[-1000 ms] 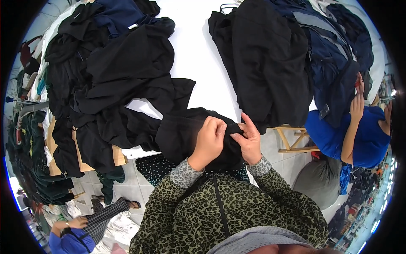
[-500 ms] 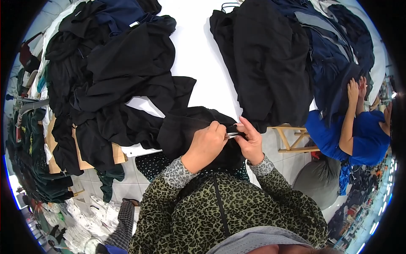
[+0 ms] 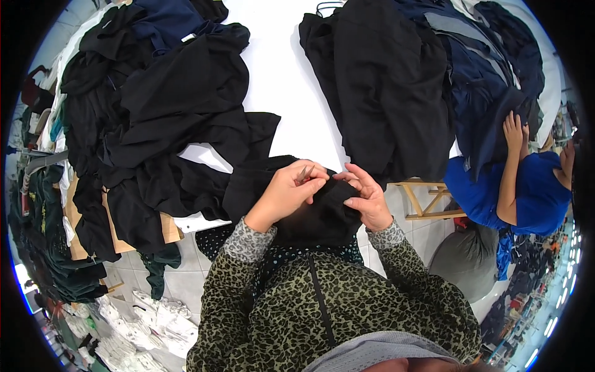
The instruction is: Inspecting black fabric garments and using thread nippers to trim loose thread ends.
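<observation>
A black garment [image 3: 313, 217] is bunched at the table's near edge and hangs over my lap. My left hand [image 3: 286, 193] is closed around small metal thread snips [image 3: 304, 174], whose pointed blades stick up between the fingers; its fingertips are at the cloth's upper edge. On the other side, my right hand [image 3: 370, 201] pinches the same garment between thumb and bent fingers. The rest of the snips is hidden inside my left palm.
Black clothes pile up on the left of the white table [image 3: 279, 74]. More black trousers [image 3: 390, 87] and navy garments [image 3: 477, 74] lie to the right. A co-worker in blue [image 3: 533, 192] handles the navy cloth beside a wooden trestle [image 3: 424, 198].
My left hand has drawn up and left, away from my right hand, and the snips' blades now point upward. My right hand has turned slightly on the cloth.
</observation>
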A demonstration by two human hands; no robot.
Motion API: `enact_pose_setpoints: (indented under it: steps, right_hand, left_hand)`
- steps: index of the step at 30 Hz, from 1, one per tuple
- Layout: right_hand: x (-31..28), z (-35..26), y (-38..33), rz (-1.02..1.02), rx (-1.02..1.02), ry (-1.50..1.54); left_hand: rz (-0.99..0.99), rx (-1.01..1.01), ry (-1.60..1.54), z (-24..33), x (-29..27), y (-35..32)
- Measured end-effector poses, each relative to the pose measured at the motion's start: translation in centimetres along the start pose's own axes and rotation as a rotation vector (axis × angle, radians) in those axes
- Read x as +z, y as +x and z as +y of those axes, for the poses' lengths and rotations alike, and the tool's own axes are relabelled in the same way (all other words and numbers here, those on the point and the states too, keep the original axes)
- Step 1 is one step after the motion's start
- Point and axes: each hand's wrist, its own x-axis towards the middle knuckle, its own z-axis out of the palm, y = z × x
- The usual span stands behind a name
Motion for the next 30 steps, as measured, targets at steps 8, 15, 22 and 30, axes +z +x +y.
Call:
enact_pose_setpoints:
  steps: [8,15,22,30]
  right_hand:
    - [-0.9,-2.6,-0.3,0.008,0.035,-0.115]
    - [-1.9,-3.3,-0.4,0.039,0.067,0.078]
    - [-2.4,-2.7,-0.4,0.065,0.084,0.13]
    - [-2.5,-2.4,0.0,0.031,0.145,0.246]
  left_hand:
    - [-0.396,-0.175,0.038,0.7,0.5,1.1]
    - [-0.275,-0.093,0.014,-1.0,0.2,1.2]
    - [-0.249,-0.169,0.039,-0.2,-0.9,0.5]
    - [-0.234,-0.183,0.031,-0.5,-1.3,0.4]
